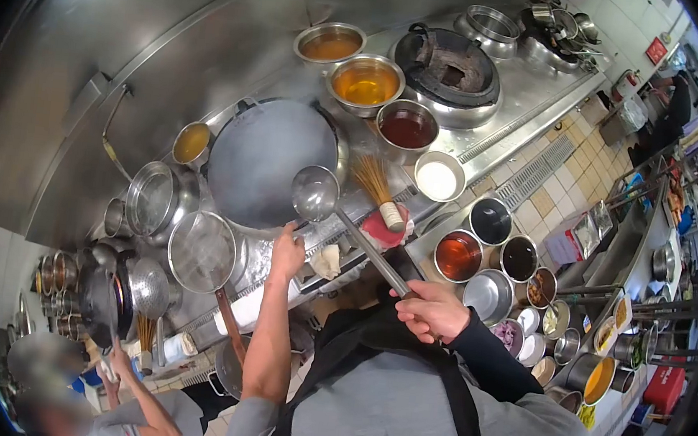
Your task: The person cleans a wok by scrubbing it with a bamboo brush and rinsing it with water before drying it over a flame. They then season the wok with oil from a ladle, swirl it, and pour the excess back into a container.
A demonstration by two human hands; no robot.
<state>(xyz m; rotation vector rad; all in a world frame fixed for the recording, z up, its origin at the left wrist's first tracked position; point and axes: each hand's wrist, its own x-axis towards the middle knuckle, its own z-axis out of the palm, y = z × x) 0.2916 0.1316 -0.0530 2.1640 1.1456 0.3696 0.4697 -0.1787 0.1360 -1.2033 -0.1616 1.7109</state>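
A large wok [261, 167] full of steam or haze sits on the range in front of me. My left hand [288, 252] is closed at its near rim, where the ear handle seems to be; the fingers partly hide the grip. In my right hand [431, 312] is the handle of a long steel ladle [316, 194]. The ladle's bowl hangs over the wok's right edge and looks empty. A bamboo brush [376, 183] lies right of the ladle, by a reddish dish [383, 228]. Near my left hand is a crumpled pale cloth [327, 262].
Bowls of amber liquid [366, 83] and dark red liquid [408, 126] stand behind the brush. A strainer [203, 252] rests left of my forearm. Several sauce pots [458, 255] line my right side. At lower left a co-worker's hand [118, 360] is at another wok [102, 295].
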